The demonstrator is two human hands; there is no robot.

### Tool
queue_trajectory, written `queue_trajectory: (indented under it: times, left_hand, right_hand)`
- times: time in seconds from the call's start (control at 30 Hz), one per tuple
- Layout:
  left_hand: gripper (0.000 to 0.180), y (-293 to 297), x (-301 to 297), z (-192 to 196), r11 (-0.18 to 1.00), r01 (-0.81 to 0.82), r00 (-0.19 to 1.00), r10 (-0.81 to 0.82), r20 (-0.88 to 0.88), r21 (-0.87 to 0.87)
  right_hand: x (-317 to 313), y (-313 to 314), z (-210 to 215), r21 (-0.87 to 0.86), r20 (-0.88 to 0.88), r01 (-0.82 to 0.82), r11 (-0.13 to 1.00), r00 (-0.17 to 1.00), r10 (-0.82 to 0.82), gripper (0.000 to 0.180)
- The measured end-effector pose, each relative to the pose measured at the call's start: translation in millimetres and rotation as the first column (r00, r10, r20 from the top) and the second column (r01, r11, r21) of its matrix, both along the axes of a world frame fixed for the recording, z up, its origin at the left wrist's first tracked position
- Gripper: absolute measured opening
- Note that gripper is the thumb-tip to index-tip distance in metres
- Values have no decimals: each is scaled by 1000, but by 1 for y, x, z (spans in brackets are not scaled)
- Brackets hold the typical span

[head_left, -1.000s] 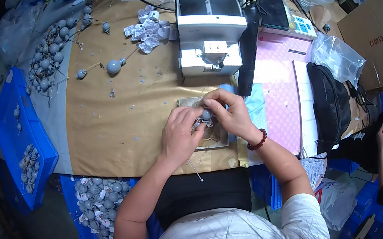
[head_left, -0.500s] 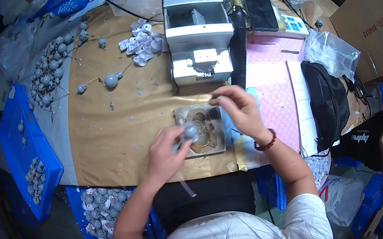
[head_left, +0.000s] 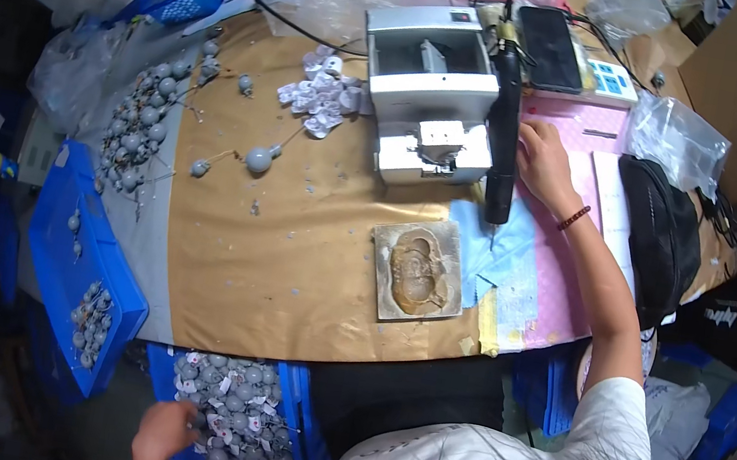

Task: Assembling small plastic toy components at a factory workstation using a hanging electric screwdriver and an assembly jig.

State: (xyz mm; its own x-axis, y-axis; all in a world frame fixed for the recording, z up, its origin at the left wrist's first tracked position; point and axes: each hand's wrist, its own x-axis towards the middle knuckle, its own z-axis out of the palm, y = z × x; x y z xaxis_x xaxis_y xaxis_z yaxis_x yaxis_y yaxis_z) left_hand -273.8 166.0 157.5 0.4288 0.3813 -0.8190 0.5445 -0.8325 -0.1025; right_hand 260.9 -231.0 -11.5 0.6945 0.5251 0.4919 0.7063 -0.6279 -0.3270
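My left hand (head_left: 164, 430) is low at the left, at the edge of a blue bin (head_left: 162, 371) piled with grey balls (head_left: 235, 413) and white pieces. Motion blurs its fingers, so its grip is unclear. My right hand (head_left: 547, 163) is curled against the side of an upright black electric screwdriver (head_left: 502, 135); its fingertips are partly hidden behind the tool. In front of me a square metal fixture block (head_left: 418, 272) with a rounded hollow lies on the brown mat, with nothing in the hollow. A blue cloth (head_left: 473, 248) lies beside it.
A white and silver machine (head_left: 430, 94) stands behind the block. White plastic parts (head_left: 321, 95) and loose balls on cords (head_left: 259, 159) lie to its left, with a heap of grey balls (head_left: 138, 118) farther left. A blue tray (head_left: 82, 250) leans at the table's left edge. A black bag (head_left: 655, 234) lies right.
My left hand has gone from above the block, where it held a grey ball, down to the bin. My right hand has moved away from the block to the screwdriver. The view has shifted.
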Motion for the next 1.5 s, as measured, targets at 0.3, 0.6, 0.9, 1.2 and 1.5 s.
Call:
queue_trajectory:
  times: [0.3,0.6,0.9,1.2,1.5]
  left_hand:
    - [24,-3,265,-79,899,305,250,-394,885,314]
    - [17,-3,384,-129,821,341,-37,-476,879,458]
    - [17,-64,243,-125,821,566,338,-149,929,-75]
    - [24,-147,279,-100,757,637,263,-39,964,-144]
    - [47,-159,288,-121,827,485,333,127,934,-286]
  right_hand:
    - [8,0,-9,-27,57,-52,998,997,54,18]
    - [-3,-24,-7,235,-366,40,971,929,50,16]
    - [-73,-27,27,582,-718,206,787,584,378,15]
    - [-143,25,44,494,-315,-363,790,773,551,16]
    - [-153,53,19,217,5,-591,777,796,605,23]
